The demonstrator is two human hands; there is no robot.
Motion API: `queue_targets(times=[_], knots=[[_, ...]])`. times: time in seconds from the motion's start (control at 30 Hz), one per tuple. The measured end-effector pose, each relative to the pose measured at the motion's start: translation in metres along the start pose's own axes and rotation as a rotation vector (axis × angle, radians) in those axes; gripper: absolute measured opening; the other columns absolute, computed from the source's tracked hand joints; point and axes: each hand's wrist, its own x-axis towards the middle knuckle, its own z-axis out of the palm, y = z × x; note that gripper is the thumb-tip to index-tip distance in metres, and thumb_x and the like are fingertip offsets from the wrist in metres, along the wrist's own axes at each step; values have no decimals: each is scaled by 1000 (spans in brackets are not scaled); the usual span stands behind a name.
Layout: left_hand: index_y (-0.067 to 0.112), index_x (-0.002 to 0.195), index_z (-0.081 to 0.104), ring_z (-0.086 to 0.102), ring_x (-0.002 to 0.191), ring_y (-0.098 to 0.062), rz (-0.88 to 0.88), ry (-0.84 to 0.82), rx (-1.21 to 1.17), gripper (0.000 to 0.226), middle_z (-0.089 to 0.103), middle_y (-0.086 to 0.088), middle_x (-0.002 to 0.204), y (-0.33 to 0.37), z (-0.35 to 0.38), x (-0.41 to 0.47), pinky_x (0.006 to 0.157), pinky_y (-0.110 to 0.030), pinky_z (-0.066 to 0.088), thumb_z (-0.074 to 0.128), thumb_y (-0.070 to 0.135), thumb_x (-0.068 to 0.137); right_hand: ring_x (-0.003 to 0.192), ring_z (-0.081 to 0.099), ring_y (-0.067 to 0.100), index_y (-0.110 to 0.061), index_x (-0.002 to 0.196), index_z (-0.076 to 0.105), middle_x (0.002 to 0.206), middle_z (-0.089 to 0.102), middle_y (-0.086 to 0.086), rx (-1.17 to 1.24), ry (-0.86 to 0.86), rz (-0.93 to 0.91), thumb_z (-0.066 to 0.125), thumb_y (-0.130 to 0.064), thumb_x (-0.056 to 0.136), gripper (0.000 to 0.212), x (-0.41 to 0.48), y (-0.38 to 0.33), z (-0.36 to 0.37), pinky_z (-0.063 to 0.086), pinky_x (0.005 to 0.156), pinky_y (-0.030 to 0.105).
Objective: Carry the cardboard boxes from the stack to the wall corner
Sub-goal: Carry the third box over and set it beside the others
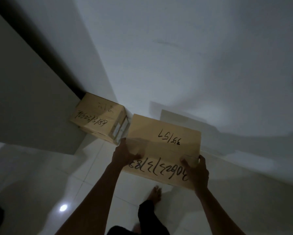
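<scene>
Corner box (98,119), up and to the left of the left-hand fingers, sits on the floor (40,175) tucked against the dark panel (23,99) and the pale wall (176,48), presumably so that later boxes can line up beside it; whether a second box lies beneath it cannot be told. Left hand (125,155) clamps the left side of the carried box (164,146), thumb laid across the top face and the remaining fingers (121,146) curled round the side edge, closed firmly on the cardboard. Between the two hands the carried box is held clear of the floor, its marker-written top facing the camera, its far left corner just beside the corner box; the two-sided hold likely keeps it level for lowering next to its neighbour. Right hand (199,173) mirrors the grasp at the near right corner, thumb on top, fingers wrapped under and behind, hidden from view. Below the fingers, a bare foot (155,192) steps toward the wall.
</scene>
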Motion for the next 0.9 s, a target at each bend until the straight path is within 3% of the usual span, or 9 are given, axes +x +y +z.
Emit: queue_targets(times=[0.17, 0.4, 0.5, 0.57, 0.73, 0.9], knots=[[3, 140, 22, 61, 117, -30, -15, -33, -49, 107, 55, -13, 134, -52, 6, 74, 88, -28, 49, 91, 23, 61, 109, 62, 41, -17, 140, 42, 127, 63, 18, -20, -23, 53, 75, -49, 78, 78, 45, 15, 78, 53, 88, 48], [6, 140, 32, 63, 115, -26, 24, -37, 8, 104, 61, -9, 128, -137, 43, 203, 92, -36, 56, 92, 30, 59, 113, 60, 42, -17, 139, 44, 127, 63, 17, -8, 39, 134, 77, -53, 72, 83, 134, 65, 210, 50, 90, 48], [6, 132, 47, 63, 111, -17, 114, -7, 55, 85, 64, -8, 122, -180, 65, 255, 88, -29, 55, 90, 26, 62, 113, 59, 42, -16, 141, 43, 128, 62, 19, 18, 46, 136, 78, -51, 72, 84, 170, 89, 266, 50, 90, 50], [8, 128, 53, 64, 111, -19, 130, -12, 74, 75, 66, -7, 120, -207, 79, 290, 90, -32, 56, 89, 24, 64, 113, 59, 42, -15, 142, 43, 129, 62, 20, 25, 51, 138, 79, -43, 77, 79, 193, 104, 300, 51, 88, 49], [11, 144, 32, 56, 123, -31, 56, -20, 116, 106, 56, -9, 134, -250, 108, 354, 96, -48, 53, 84, 50, 60, 93, 62, 29, -19, 138, 46, 120, 66, 15, 66, 72, 145, 78, -38, 78, 71, 243, 133, 355, 52, 74, 37], [7, 150, 23, 38, 140, -30, 181, 131, 398, 85, 38, -16, 150, -266, 126, 366, 114, -38, 34, 72, 29, 84, 88, 58, 24, -19, 139, 43, 119, 66, 16, 64, 83, 123, 76, -34, 81, 69, 263, 145, 383, 50, 74, 36]])
